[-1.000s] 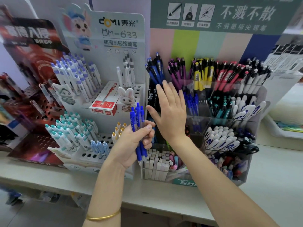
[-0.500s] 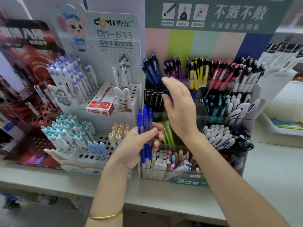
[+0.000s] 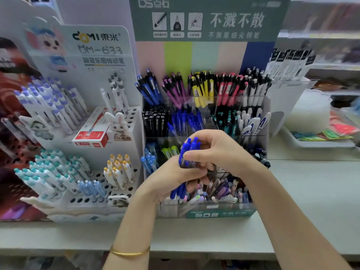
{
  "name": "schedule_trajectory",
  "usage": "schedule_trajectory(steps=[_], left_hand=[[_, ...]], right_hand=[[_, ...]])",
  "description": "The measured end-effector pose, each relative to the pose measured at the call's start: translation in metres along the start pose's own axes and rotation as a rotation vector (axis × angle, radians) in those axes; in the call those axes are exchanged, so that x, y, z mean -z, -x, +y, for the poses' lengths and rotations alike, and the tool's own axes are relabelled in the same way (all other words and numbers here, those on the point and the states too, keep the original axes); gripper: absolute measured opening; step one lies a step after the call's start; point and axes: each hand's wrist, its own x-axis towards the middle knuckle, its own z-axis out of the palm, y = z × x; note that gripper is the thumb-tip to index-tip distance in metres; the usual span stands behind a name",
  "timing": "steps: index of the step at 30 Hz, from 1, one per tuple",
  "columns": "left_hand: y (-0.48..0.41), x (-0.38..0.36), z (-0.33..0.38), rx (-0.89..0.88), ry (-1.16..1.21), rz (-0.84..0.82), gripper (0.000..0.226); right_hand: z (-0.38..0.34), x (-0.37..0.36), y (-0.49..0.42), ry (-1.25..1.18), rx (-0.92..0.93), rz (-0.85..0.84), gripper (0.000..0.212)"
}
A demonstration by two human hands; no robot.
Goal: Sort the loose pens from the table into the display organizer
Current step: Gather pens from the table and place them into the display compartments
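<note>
My left hand (image 3: 171,178) grips a small bunch of blue pens (image 3: 188,151) upright in front of the clear tiered display organizer (image 3: 220,212). My right hand (image 3: 216,151) has come onto the same bunch, its thumb and curled fingers pinching the pens near their tops. The pens' lower ends stick out below my left palm. The organizer holds compartments of blue, purple, yellow, red, white, black and teal pens; a compartment of matching blue pens (image 3: 185,119) sits just above my hands.
A white DOMI pen stand (image 3: 134,117) with holed tiers and a red box (image 3: 91,133) stands to the left. A dark red display is at the far left. Trays (image 3: 292,143) of stationery lie at the right. The grey counter edge (image 3: 194,248) runs in front.
My right hand has come down from the organizer's upper compartments onto the blue pens held in my left hand. The bunch has shifted right, towards the organizer's middle.
</note>
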Motion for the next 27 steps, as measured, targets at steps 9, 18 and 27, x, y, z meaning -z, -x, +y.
schedule_trajectory(steps=[9, 18, 27], left_hand=[[-0.013, -0.011, 0.010, 0.026, -0.163, 0.050, 0.013], [-0.021, -0.017, 0.014, 0.035, -0.263, 0.088, 0.014], [-0.027, -0.010, 0.000, 0.147, -0.194, 0.367, 0.015]], right_hand=[[0.010, 0.015, 0.006, -0.194, -0.068, 0.043, 0.010], [0.018, 0.019, 0.011, -0.196, -0.069, 0.090, 0.004], [0.005, 0.058, -0.017, 0.185, 0.192, 0.743, 0.010]])
